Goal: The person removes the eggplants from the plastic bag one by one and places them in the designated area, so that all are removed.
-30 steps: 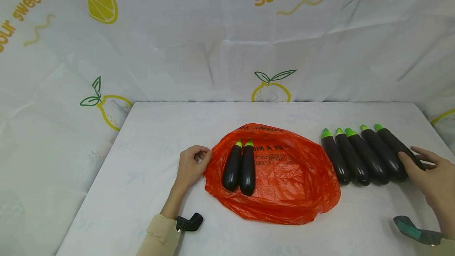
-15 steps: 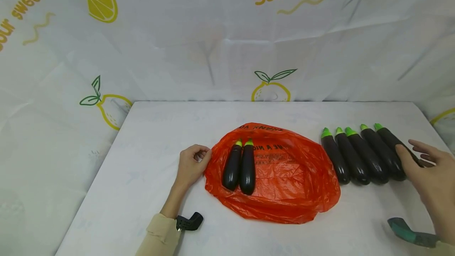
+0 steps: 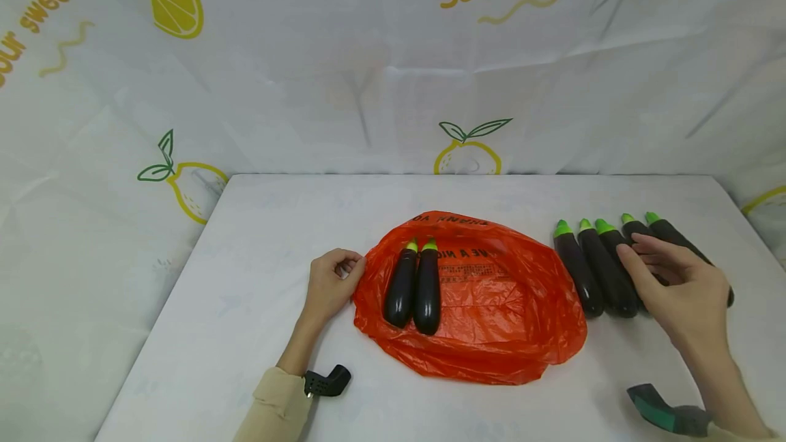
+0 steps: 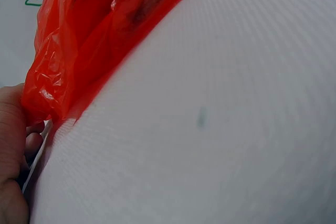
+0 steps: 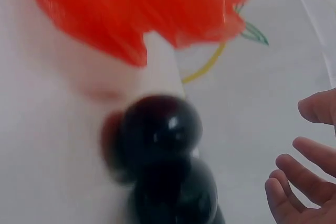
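Observation:
A red plastic bag lies spread open on the table, and two dark eggplants with green tips lie side by side on its left part. My left hand pinches the bag's left edge; the left wrist view shows the thumb against the gathered red plastic. To the right of the bag, several more eggplants lie in a slanted row. Over this row is my right hand, hiding parts of some of them. In the right wrist view its fingers are spread and hold nothing, beside the eggplants' rounded ends.
The white table reaches back to a hanging cloth printed with lemons and lettering. Each wrist wears a strapped device, a black one on the left and a dark green one on the right.
My right hand has moved left from the outermost eggplant to over the middle of the row. The left hand, the bag and the two eggplants in it stay put.

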### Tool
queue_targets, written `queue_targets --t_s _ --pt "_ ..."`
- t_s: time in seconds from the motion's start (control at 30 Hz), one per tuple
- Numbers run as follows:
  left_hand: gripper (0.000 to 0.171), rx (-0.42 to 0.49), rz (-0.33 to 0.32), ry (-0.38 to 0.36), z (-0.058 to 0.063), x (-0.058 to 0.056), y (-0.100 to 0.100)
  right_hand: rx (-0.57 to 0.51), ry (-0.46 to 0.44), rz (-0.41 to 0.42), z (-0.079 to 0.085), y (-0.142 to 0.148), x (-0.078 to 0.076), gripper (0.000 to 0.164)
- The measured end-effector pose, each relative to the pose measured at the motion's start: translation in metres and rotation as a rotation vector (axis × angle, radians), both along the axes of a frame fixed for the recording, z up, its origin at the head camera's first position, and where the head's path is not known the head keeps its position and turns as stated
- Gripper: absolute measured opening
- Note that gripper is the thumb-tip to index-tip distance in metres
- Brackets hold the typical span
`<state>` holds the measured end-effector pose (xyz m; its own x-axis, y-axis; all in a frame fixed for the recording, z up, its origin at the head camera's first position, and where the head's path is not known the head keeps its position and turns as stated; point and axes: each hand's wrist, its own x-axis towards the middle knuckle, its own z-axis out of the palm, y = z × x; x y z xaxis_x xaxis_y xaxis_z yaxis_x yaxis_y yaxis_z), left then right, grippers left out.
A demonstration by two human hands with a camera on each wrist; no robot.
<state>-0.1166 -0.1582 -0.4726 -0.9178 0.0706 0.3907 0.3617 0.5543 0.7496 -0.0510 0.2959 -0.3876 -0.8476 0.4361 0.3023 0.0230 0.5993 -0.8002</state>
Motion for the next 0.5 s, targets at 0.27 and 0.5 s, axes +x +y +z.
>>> queue_targets --t_s 0.27,0.5 --pt "0.008 0.014 -0.014 -0.002 0.000 -0.001 -0.001 0.024 0.046 0.170 0.007 -0.037 0.007 0.035" --pt "0.007 0.015 -0.010 -0.003 0.000 -0.001 -0.001 0.031 0.075 0.307 0.017 -0.066 0.012 0.039"
